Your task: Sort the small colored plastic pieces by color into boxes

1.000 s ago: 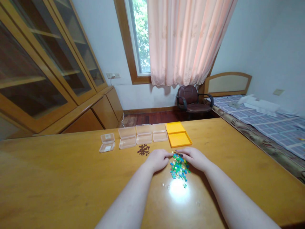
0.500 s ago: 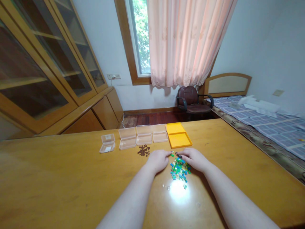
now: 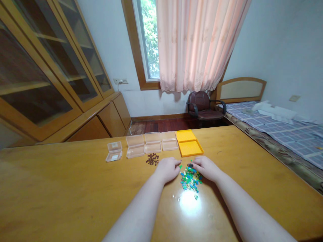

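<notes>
At the left side of a pile of small toy building bricks (image 3: 189,179) in green, blue and pale yellow rests my left hand (image 3: 168,169). Its index finger is stretched out, apart from the thumb, with a small green brick (image 3: 180,166) close to the fingertips. My right hand (image 3: 206,168) lies low at the pile's upper right, dark-nailed fingertips touching its top edge. No brick is visibly gripped in it, though the undersides of both hands are hidden. A separate heap of brown bricks (image 3: 152,159) lies left of my left hand.
Beyond the hands stand open clear plastic boxes (image 3: 135,152) in a row, a small clear box (image 3: 113,156), and an open yellow case (image 3: 191,148). All sit on the wooden table (image 3: 75,188). An armchair (image 3: 205,106) stands past its far edge.
The right fingertips have drawn back slightly from the spot between the hands and come together. Small pieces near the left fingertips have shifted; the left index finger has pulled back a little.
</notes>
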A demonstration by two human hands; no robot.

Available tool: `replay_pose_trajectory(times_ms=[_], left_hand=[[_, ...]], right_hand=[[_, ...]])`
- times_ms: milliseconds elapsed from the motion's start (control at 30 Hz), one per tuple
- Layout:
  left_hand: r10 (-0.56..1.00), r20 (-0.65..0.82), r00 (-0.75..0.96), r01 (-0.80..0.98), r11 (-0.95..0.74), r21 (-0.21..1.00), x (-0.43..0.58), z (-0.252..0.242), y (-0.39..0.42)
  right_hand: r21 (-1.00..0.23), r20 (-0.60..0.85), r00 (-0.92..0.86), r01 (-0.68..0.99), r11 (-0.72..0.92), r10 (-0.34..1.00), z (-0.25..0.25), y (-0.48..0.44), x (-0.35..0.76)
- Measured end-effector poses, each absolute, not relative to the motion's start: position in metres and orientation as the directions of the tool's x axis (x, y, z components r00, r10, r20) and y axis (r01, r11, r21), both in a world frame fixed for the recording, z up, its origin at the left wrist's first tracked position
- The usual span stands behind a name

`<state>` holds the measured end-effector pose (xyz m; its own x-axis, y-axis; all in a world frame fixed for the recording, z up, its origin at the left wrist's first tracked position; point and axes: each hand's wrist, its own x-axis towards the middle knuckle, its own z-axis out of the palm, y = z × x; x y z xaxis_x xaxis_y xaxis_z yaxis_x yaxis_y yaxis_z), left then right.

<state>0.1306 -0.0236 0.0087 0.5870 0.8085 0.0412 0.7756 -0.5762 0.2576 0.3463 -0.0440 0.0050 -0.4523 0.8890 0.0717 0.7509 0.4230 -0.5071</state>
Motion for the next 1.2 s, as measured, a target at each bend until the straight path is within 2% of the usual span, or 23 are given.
replay_pose_trajectory(times_ms=[167,300,433,500,633,767,900,1067,1200], left_hand=[[0.868,0.055,0.493,0.834,-0.490,0.252,0.128,0.009,-0.020],[0.903,0.065,0.425,0.873,-0.428,0.233,0.129,0.008,-0.019],[0.910,0.069,0.408,0.874,-0.412,0.259,0.131,0.007,-0.019],[0.891,0.075,0.447,0.846,-0.448,0.287,0.131,0.008,-0.020],[0.771,0.091,0.630,0.696,-0.613,0.374,0.132,0.009,-0.023],[0.666,0.084,0.741,0.595,-0.710,0.376,0.133,0.010,-0.026],[0.650,0.075,0.756,0.590,-0.726,0.353,0.134,0.012,-0.028],[0.688,0.041,0.725,0.635,-0.690,0.348,0.134,0.012,-0.028],[0.740,0.071,0.669,0.674,-0.644,0.361,0.135,0.009,-0.027]], right_hand=[[-0.443,0.147,-0.475,0.753,0.487,0.868,0.013,-0.051,0.337],[-0.401,0.075,-0.504,0.775,0.489,0.860,0.017,-0.057,0.325],[-0.364,0.050,-0.452,0.822,0.438,0.891,0.013,-0.057,0.324],[-0.347,0.069,-0.392,0.853,0.391,0.917,0.010,-0.054,0.328],[-0.362,0.110,-0.275,0.884,0.296,0.955,0.007,-0.049,0.339],[-0.407,0.147,-0.246,0.868,0.285,0.958,0.006,-0.045,0.344],[-0.431,0.179,-0.273,0.842,0.325,0.945,0.005,-0.044,0.345],[-0.459,0.191,-0.315,0.809,0.368,0.930,0.005,-0.045,0.344],[-0.469,0.176,-0.355,0.790,0.395,0.918,0.004,-0.046,0.344]])
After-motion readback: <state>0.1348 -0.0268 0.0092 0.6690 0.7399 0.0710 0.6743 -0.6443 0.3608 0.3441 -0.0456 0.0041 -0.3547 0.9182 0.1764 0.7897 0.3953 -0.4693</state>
